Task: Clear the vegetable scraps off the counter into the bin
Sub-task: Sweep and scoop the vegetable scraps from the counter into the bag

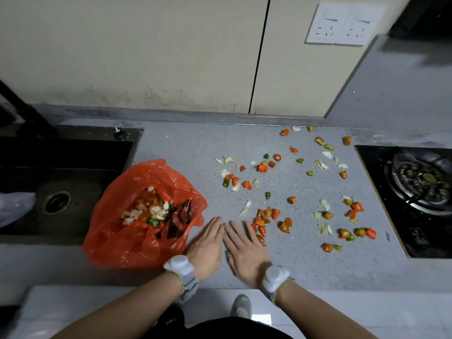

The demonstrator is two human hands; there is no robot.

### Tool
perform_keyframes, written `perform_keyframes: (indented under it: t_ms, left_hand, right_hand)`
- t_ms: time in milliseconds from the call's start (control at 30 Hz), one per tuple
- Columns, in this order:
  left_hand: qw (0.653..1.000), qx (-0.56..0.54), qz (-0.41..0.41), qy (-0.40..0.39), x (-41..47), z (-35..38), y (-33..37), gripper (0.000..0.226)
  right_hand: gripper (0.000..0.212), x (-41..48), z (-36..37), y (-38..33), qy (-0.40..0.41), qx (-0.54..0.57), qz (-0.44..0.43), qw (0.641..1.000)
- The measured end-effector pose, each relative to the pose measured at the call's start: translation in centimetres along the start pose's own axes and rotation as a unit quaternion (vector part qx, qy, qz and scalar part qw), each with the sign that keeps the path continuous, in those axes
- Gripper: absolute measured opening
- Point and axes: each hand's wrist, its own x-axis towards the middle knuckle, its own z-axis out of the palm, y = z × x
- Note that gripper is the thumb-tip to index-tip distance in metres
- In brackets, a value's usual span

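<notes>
An open red plastic bag (pixel 117 231) serves as the bin at the counter's left, holding a heap of pepper and garlic scraps (pixel 149 209). Many orange, red and green pepper pieces and pale peels (pixel 266 216) lie scattered across the grey speckled counter (pixel 186 152) to the right. My left hand (pixel 208 248) and my right hand (pixel 244 250) lie flat, palms down, side by side near the front edge, just right of the bag. My right fingers touch a small cluster of orange pieces (pixel 260 228). Neither hand holds anything.
A dark sink (pixel 61 172) lies left of the bag. A black gas hob (pixel 415 189) sits at the right edge. The wall with a double socket (pixel 342 23) bounds the back. More scraps (pixel 322 143) reach the back right corner.
</notes>
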Motion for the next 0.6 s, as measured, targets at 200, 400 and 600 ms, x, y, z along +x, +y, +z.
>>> perform_keyframes:
  t_ms: [200, 400, 600]
  left_hand:
    - [0.999, 0.030, -0.015, 0.005, 0.0, 0.2, 0.2, 0.062]
    - [0.999, 0.046, -0.022, 0.004, 1.1, 0.4, 0.7, 0.064]
    - [0.998, 0.028, -0.062, 0.014, 3.4, 0.5, 1.0, 0.071]
  right_hand:
    - [0.057, 1.4, -0.7, 5.1, -0.073, -0.060, -0.002, 0.995]
    - [0.055, 1.1, -2.6, 9.0, -0.012, -0.026, 0.165, 0.986]
    - [0.054, -3.7, -3.3, 12.5, 0.060, 0.053, 0.262, 0.962]
